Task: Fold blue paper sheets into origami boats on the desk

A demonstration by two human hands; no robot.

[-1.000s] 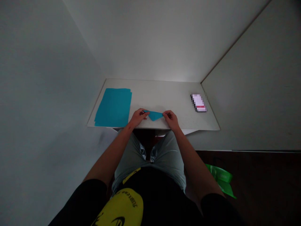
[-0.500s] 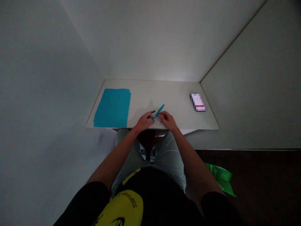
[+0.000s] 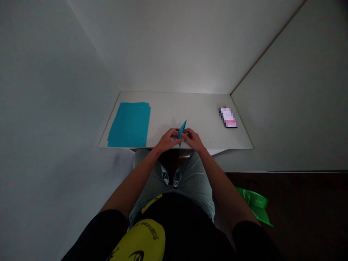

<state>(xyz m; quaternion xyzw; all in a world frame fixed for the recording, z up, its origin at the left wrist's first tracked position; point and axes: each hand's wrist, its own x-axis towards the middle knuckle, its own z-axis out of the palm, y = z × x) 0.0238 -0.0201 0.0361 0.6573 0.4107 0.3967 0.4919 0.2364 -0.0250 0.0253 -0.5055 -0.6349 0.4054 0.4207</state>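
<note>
A small piece of folded blue paper (image 3: 183, 125) stands on edge between my two hands, just above the front of the white table (image 3: 187, 105). My left hand (image 3: 170, 140) pinches it from the left, with the thumb on its near part. From the other side, the fingers of my right hand (image 3: 191, 138) close on it too. Its pointed tip sticks out beyond my fingers, and its lower end shows below the thumbs. The fingers cover its middle, so the exact folds cannot be made out.
Blue paper sheets (image 3: 129, 125) lie stacked at the table's left end. A phone (image 3: 227, 116), its screen lit and pixelated, lies toward the right end. Walls rise behind and beside the table. Something green and glossy (image 3: 255, 204) is low on the right, over the dark floor.
The folded paper has turned more upright, and its lower end now shows below my thumbs. My left fingers have closed in around it; my right hand has barely moved.
</note>
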